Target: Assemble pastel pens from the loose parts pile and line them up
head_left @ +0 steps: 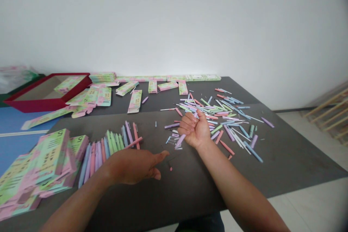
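My right hand [196, 130] is closed in a fist around a purple pen barrel [180, 141], whose end slants down toward the table. Below and left of it, my left hand [137, 166] hovers with index finger and thumb apart, holding nothing that I can see. Beside the left hand lies a row of pastel pens [102, 152], with one red pen [134, 142] crossing over others at its right end. Around and behind my right hand spreads a loose pile of pen barrels and white refills [217, 112]. Small pen parts [172, 140] lie near the fist.
Stacked green-and-pink pen boxes [46, 166] fill the near left. A red box lid [40, 105] stands behind them, with flattened cartons [89, 98] beside it. More small boxes [168, 86] line the wall. At right is the dark table's edge [307, 145].
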`<state>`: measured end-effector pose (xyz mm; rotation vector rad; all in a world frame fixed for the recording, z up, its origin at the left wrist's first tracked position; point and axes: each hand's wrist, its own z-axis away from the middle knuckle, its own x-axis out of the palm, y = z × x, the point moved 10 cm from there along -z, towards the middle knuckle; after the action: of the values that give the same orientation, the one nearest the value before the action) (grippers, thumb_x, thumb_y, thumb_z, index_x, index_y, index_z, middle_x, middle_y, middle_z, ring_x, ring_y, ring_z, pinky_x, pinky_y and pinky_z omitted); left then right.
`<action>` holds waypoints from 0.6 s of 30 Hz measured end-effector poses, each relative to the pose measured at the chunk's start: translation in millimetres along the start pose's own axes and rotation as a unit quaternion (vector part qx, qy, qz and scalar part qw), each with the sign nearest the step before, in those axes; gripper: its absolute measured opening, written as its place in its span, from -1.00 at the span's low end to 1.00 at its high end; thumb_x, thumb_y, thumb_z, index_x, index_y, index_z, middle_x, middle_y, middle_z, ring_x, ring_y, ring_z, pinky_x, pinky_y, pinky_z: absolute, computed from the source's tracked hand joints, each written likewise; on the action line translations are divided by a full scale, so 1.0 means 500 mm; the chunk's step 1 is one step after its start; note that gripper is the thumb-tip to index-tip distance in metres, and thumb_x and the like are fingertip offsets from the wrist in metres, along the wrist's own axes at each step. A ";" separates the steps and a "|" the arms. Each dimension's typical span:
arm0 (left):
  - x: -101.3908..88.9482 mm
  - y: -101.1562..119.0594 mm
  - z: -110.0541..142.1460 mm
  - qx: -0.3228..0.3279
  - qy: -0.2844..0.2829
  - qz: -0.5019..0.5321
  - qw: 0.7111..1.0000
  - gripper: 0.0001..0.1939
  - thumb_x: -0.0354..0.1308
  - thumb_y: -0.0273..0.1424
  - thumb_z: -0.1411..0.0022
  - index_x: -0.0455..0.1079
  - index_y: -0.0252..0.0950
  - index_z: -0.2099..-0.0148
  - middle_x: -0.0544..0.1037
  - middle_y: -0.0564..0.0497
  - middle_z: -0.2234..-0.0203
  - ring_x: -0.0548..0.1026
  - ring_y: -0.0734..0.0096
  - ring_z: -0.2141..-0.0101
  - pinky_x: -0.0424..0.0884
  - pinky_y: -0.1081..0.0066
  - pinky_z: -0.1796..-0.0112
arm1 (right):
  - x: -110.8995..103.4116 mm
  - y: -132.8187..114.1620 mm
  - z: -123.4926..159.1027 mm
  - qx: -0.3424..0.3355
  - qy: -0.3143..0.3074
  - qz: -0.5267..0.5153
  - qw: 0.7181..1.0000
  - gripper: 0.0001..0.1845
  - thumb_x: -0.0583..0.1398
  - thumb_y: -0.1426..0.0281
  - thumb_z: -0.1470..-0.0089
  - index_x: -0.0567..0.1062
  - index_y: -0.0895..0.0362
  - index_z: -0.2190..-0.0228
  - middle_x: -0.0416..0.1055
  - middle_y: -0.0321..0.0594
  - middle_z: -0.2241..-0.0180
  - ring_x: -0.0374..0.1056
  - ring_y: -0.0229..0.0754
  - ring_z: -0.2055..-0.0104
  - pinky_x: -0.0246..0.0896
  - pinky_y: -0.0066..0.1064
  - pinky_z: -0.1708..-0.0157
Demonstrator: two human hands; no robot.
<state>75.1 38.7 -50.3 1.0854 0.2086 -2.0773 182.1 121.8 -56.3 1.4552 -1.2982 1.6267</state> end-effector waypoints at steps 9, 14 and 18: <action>-0.001 0.006 0.000 0.009 0.014 -0.007 1.000 -0.31 0.02 -0.20 -0.31 -0.09 -0.30 -0.38 0.63 -0.16 0.30 0.57 0.11 0.25 0.43 0.30 0.28 | 0.002 0.007 0.001 0.001 -0.015 0.012 1.000 -0.51 0.06 0.13 -0.09 -0.05 0.09 0.65 -0.12 -0.48 0.72 -0.23 -0.38 0.70 -0.10 -0.53 0.68; -0.006 0.005 0.003 -0.001 0.025 -0.014 1.000 -0.28 0.02 -0.14 -0.30 -0.10 -0.28 -0.38 0.62 -0.21 0.24 0.56 0.04 0.21 0.45 0.22 0.25 | 0.002 0.018 -0.001 0.009 -0.027 0.013 1.000 -0.52 0.07 0.13 -0.08 -0.02 0.09 0.66 -0.10 -0.48 0.72 -0.22 -0.38 0.70 -0.10 -0.53 0.68; -0.006 0.008 0.005 0.008 0.027 -0.017 0.999 -0.27 0.02 -0.12 -0.29 -0.10 -0.27 -0.38 0.59 -0.26 0.15 0.54 -0.02 0.14 0.43 0.14 0.19 | 0.002 0.022 -0.001 0.012 -0.027 0.001 1.000 -0.51 0.04 0.10 -0.11 -0.01 0.09 0.66 -0.09 -0.48 0.72 -0.22 -0.37 0.70 -0.11 -0.53 0.67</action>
<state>77.3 36.3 -45.6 1.1565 0.2388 -2.0848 171.9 118.5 -58.2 1.5220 -1.3153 1.6204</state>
